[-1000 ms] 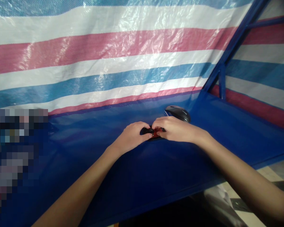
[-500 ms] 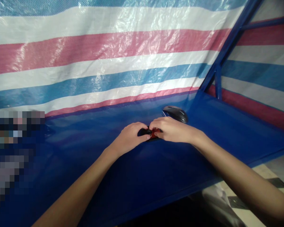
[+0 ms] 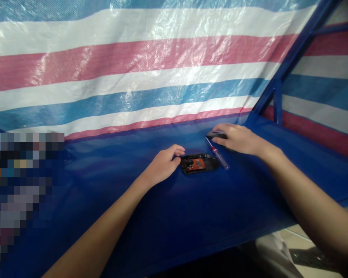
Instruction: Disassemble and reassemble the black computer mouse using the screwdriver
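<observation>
The black bottom shell of a computer mouse lies on the blue surface, its inside facing up. An orange-brown circuit board sits in its left part. At the shell's left end is my left hand, fingers loosely curved and apart, holding nothing; whether the thumb touches the rim I cannot tell. Farther back to the right, my right hand grips the black mouse cover, partly hidden under the fingers. Between cover and shell lies a screwdriver with a clear and red handle, its tip toward the back.
A red, white and blue striped plastic sheet hangs behind the surface and along the right side. Blue frame bars stand at the back right corner. A pixelated patch covers the left side. The surface's front edge runs near my body.
My right hand has left the bottom shell, moved right and back, and taken hold of the mouse cover. My left hand has loosened off the shell, uncovering the circuit board. The screwdriver now shows fully.
</observation>
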Demonstrator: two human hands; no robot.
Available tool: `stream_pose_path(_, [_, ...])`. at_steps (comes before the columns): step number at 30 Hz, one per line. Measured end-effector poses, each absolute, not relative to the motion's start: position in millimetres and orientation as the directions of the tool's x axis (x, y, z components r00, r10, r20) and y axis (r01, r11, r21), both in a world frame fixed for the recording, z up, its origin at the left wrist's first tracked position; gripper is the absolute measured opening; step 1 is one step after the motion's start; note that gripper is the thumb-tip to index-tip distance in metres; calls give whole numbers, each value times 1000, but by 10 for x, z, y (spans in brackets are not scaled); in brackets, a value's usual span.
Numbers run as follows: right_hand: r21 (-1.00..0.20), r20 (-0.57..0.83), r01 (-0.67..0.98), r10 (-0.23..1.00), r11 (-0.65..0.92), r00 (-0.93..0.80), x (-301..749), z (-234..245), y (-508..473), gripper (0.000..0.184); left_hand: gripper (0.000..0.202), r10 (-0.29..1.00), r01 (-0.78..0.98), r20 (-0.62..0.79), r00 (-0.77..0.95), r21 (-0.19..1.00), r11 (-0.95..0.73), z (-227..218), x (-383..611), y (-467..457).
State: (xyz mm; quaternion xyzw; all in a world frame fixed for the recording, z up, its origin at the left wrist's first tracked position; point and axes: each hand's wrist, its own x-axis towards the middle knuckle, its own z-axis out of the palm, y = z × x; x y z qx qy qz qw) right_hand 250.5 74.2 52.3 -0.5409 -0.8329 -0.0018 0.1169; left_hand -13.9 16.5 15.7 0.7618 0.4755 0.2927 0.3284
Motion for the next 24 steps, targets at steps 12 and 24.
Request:
stream_pose_path(12, [-492,259,702,856,515,-447,2504,472,741,67,72,866,654,101,491,613,-442,224,-104,48])
stream_pose_path(24, [-540,72,587,729,602,-681,2196,692,320,50,71,879,505,-27,477,827,-248,269,-211,132])
